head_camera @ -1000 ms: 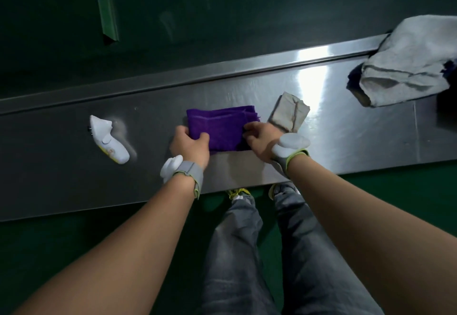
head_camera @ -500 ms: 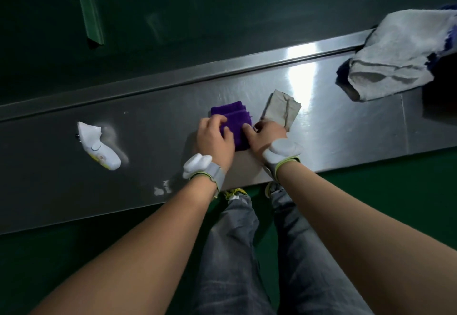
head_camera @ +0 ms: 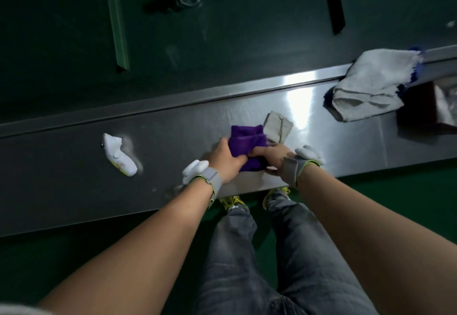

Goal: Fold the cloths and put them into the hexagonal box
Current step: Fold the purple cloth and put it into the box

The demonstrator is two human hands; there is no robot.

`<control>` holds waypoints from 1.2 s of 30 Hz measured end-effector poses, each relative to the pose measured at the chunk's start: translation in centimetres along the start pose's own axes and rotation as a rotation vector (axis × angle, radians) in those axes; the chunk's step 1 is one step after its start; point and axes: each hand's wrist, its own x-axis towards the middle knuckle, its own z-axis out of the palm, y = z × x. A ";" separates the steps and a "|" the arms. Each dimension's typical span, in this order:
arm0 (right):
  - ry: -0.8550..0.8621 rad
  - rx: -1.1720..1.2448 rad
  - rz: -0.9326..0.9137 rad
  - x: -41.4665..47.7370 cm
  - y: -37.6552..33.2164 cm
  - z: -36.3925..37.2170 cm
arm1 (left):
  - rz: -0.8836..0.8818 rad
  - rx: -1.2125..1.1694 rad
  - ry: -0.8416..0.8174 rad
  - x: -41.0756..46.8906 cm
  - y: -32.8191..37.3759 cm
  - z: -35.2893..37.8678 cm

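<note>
On the steel table (head_camera: 74,171), your left hand (head_camera: 226,158) and right hand (head_camera: 272,156) both grip the folded purple cloth (head_camera: 247,139); the white controller's (head_camera: 120,157) yellow label is unreadable.

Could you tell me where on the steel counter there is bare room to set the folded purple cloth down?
Bare steel lies between the white bottle and the left hand, and between the small beige cloth and the grey towel. It is crowded around the purple cloth, which both hands grip, right hand included.
</note>
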 end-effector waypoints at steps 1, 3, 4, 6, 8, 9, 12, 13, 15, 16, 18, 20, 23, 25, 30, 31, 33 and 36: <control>0.000 0.031 -0.036 -0.9 -0.3 -0.6 | 0.020 -0.019 -0.026 -0.3 0.8 -0.2; 0.010 0.050 -0.101 -3.2 -0.6 -2.2 | 0.035 -0.071 -0.073 -1.4 2.7 -0.5; 0.041 0.063 -0.122 -4.3 -0.9 -3.8 | 0.059 -0.100 -0.101 -2.0 4.4 -0.4; 0.053 0.092 -0.137 -5.4 -0.9 -5.4 | 0.079 -0.114 -0.163 -2.1 5.8 0.2; 0.104 0.140 -0.151 -6.2 -0.6 -8.3 | 0.134 -0.073 -0.218 -2.3 8.5 1.7; 0.124 0.157 -0.161 -6.6 -0.3 -10.2 | 0.157 -0.045 -0.247 -2.5 10.1 2.8; 0.145 0.178 -0.182 -6.8 0.3 -16.2 | 0.235 0.103 -0.281 -2.4 14.9 6.4; 0.162 0.179 -0.188 -6.7 0.4 -18.3 | 0.254 0.159 -0.286 -2.1 16.5 7.7; 0.224 0.165 -0.212 -5.9 1.0 -23.8 | 0.281 0.253 -0.315 -1.1 20.2 11.1; 0.258 0.158 -0.231 -5.4 1.1 -26.4 | 0.294 0.296 -0.317 -0.7 22.0 12.7; 0.335 0.200 -0.247 -4.1 1.3 -32.2 | 0.337 0.332 -0.263 0.6 25.7 16.5; 0.451 0.218 -0.269 -3.0 2.1 -38.0 | 0.424 0.401 -0.153 1.9 29.1 20.6; 0.584 0.071 -0.299 -1.3 3.4 -44.9 | 0.574 0.535 -0.082 4.3 33.6 26.1; 0.603 -0.056 -0.326 -0.2 3.8 -47.4 | 0.639 0.593 -0.060 5.4 35.9 28.7; 0.473 -0.346 -0.370 3.7 1.9 -50.2 | 0.547 0.936 0.021 7.7 37.6 31.4; 0.476 -0.362 -0.352 4.3 1.5 -50.7 | 0.641 1.061 0.087 8.0 37.9 31.3; 0.549 -0.326 -0.299 5.3 1.1 -52.0 | 0.922 1.274 0.061 8.6 38.7 31.8; 0.607 -0.280 -0.261 5.9 1.4 -53.4 | 1.118 1.531 -0.312 9.5 39.6 33.2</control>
